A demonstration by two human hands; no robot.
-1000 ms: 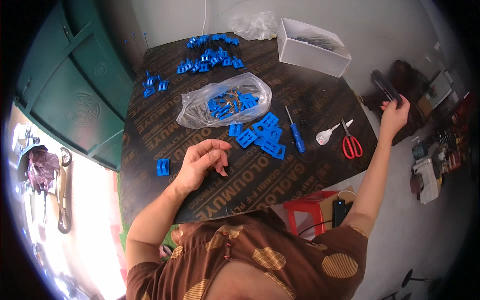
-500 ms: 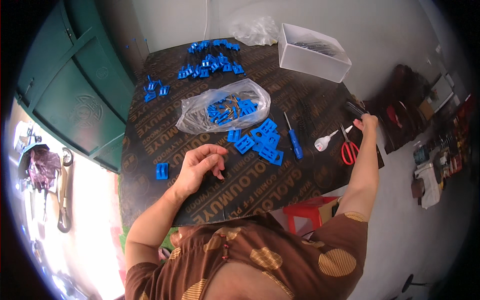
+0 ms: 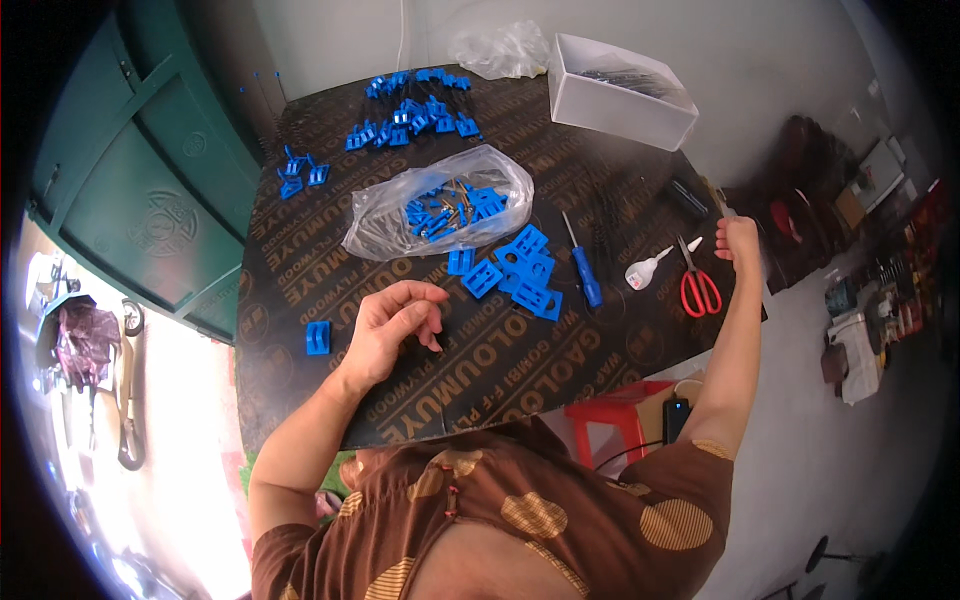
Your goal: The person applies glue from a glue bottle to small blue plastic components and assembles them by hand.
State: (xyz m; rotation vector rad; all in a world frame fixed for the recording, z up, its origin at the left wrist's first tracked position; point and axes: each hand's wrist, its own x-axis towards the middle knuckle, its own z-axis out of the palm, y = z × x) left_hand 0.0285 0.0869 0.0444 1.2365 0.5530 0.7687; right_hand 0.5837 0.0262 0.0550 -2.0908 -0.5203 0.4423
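Observation:
My left hand [image 3: 388, 328] rests on its side on the dark board tabletop, fingers loosely bent and apart, with nothing visible in them. Just beyond it lie several flat blue plastic pieces [image 3: 525, 272] with cut-out slots, in an overlapping heap. A single blue piece [image 3: 318, 338] sits to its left. At the table's right edge my right hand [image 3: 738, 240] is closed around a thin tan-and-grey item [image 3: 724, 204] whose kind I cannot make out. Beside that hand are red-handled scissors [image 3: 698, 288], a white squeeze bottle [image 3: 645, 272] with a pointed nozzle and a dark cylindrical object [image 3: 688, 197].
A clear plastic bag [image 3: 385, 222] holds blue parts and screws. A blue screwdriver [image 3: 586, 274] lies right of the heap. Blue pieces with black strands [image 3: 415, 115] cover the far side. A white box [image 3: 610, 107] of thin dark items stands at the back right.
My right hand has come back from the dark cylindrical object, which now lies apart on the table. A thin tan-and-grey item now shows in that hand. My left hand has hardly moved.

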